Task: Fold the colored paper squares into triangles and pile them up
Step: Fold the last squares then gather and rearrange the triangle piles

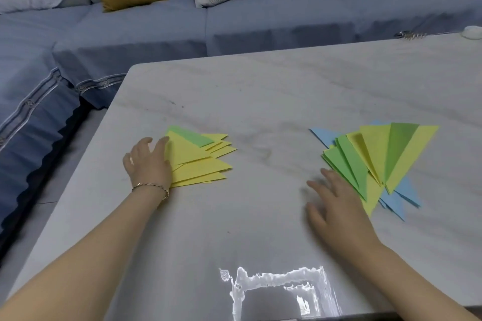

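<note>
While the left hand [147, 161] lies flat with its fingers spread and relaxed, gripping nothing, its fingertips rest on the left edge of the left pile [198, 161], a loose stack of folded triangles on the pale marble-look table [260, 91]. Nearly all of these triangles are yellow, with their pointed corners splayed out to the right, and one green triangle [191, 136] shows at the far side. Well apart to the right lies the right pile [386, 159], fanned wide: green and yellow triangles overlap on top and blue triangles [324, 135] poke out beneath at the far-left and near-right edges. The right hand [336, 203], somewhat blurred, is spread open and holds nothing, its fingers at the left edge of that fan. A thin bracelet [151, 186] circles the left wrist. Beyond the table stands a blue sofa [156, 31].
</note>
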The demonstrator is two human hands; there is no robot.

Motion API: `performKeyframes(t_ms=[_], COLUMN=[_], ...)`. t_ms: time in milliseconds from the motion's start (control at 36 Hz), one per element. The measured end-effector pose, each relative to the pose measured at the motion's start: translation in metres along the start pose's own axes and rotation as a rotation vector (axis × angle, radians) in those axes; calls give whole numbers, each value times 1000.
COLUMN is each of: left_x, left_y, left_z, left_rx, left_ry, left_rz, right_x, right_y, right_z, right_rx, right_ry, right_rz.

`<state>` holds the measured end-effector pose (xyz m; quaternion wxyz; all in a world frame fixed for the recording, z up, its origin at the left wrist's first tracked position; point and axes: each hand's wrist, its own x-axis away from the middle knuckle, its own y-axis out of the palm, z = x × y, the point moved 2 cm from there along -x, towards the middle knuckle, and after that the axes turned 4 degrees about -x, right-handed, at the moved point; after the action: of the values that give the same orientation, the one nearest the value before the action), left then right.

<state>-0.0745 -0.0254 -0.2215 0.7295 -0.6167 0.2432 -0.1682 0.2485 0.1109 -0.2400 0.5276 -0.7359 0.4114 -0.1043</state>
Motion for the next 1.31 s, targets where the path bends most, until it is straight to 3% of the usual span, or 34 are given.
performKeyframes(t_ms=[83,222,306,389,500,583,667,722,861,1028,1111,1194,1250,1306], left_x=[1,14,20,36,73,98,114,118,107,92,86,83,86,96], left_y=[9,17,15,5,-13,-19,-16,-7,7,8,7,12,14,19], left_z=[4,16,25,44,76,105,134,143,137,119,114,113,110,108], left_rx=[22,-26,-45,102,452,813,1030,1114,834,518,452,320,173,196], left_ry=[171,178,196,264,349,176,-76,-170,-52,248,340,448,517,558], left_rz=[-36,-251,-262,-168,-103,-388,-701,-787,-569,-489,-467,-451,-338,-259], right_x=[-9,-20,-27,-28,-20,-10,5,14,25,14,7,2,3,8], right_y=[-10,-12,-12,-9,-7,-6,5,12,10,4,10,24,33,41], right_z=[19,47,52,50,23,-12,-38,-51,-59,-32,-25,-26,-31,-36], right_rx=[34,156,246,255,176,176,121,28,-103,-221,-163,8,90,145], right_ry=[151,300,382,370,229,39,-93,-179,-326,-213,-206,-324,-382,-389], right_rz=[13,0,-137,-141,10,1,-129,-218,-313,-195,-192,-264,-321,-392])
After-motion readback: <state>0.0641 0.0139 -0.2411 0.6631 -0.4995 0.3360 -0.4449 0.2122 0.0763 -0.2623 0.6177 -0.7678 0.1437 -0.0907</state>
